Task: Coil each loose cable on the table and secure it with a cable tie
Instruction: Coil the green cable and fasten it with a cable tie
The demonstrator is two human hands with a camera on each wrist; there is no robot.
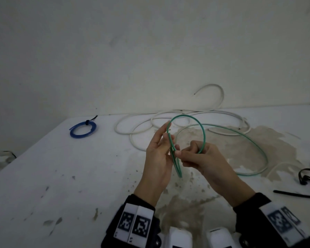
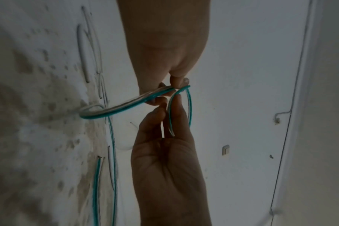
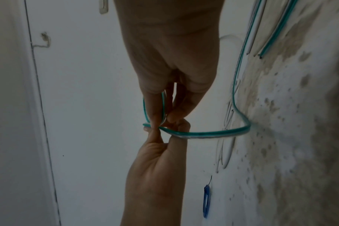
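A green cable (image 1: 203,133) rises off the white table (image 1: 61,176) in an arc between both hands. My left hand (image 1: 159,154) holds a small doubled loop of it upright, pinched between thumb and mostly straight fingers. My right hand (image 1: 200,158), fingers curled, pinches the green cable just beside that loop. The cable's long tail sweeps right and lies on the table. In the left wrist view the left hand (image 2: 164,152) comes up from below and the right hand (image 2: 161,61) down from above, meeting on the cable (image 2: 126,107). The right wrist view shows the same pinch on the cable (image 3: 203,132).
A blue coil (image 1: 82,129), bound with a black tie, lies at the back left. A long loose white cable (image 1: 150,122) sprawls along the back by the wall. Black cable ties (image 1: 308,174) lie at the right edge. The table's surface is stained around the hands.
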